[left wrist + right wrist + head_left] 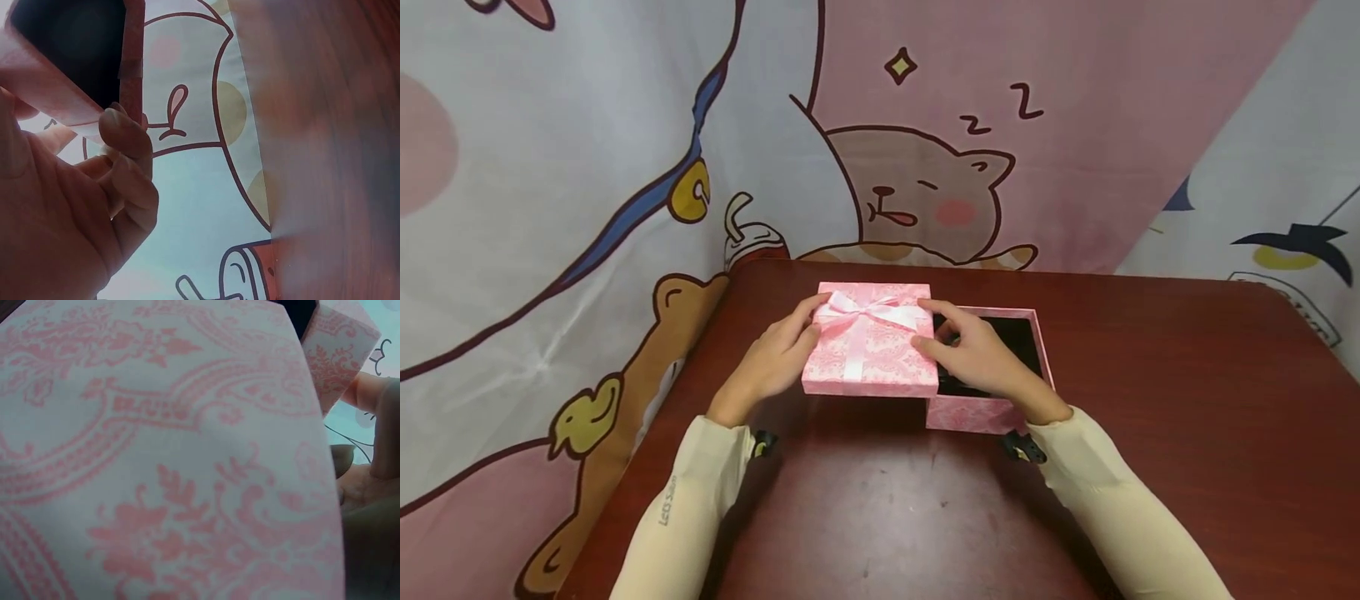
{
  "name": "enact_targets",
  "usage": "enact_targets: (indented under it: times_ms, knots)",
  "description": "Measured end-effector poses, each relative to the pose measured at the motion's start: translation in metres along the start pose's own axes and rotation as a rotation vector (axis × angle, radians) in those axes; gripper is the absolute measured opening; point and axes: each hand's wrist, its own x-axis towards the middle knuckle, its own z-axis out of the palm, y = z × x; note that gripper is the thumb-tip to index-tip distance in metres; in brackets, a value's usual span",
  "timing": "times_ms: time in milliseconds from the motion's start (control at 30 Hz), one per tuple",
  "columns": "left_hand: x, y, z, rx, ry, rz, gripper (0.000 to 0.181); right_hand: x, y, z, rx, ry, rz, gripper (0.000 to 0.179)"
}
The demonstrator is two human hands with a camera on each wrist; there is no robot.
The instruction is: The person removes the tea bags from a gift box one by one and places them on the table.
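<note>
Both hands hold a pink patterned gift box lid (880,358) with a pale ribbon bow on top, raised above the table. My left hand (778,346) grips its left side; in the left wrist view the fingers (128,137) are at a corner, and the dark inside of the lid shows. My right hand (973,346) grips the lid's right edge and reaches across the box base (973,414). That base stands uncovered on the table, partly behind the lid, with a black interior. The base's patterned side (187,456) fills most of the right wrist view.
The dark red-brown table (1187,417) extends around the box. Behind it and at the left hangs a cartoon-printed cloth (925,83). Dark straps with devices (1024,447) sit at both wrists.
</note>
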Motion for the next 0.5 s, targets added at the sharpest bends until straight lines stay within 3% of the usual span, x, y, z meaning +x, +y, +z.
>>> enact_targets:
  times_ms: [500]
  knots:
    - [-0.003,-0.014,-0.010,-0.011,-0.013,-0.012,0.048,0.009,-0.006,0.014,0.001,0.000,-0.022,0.060]
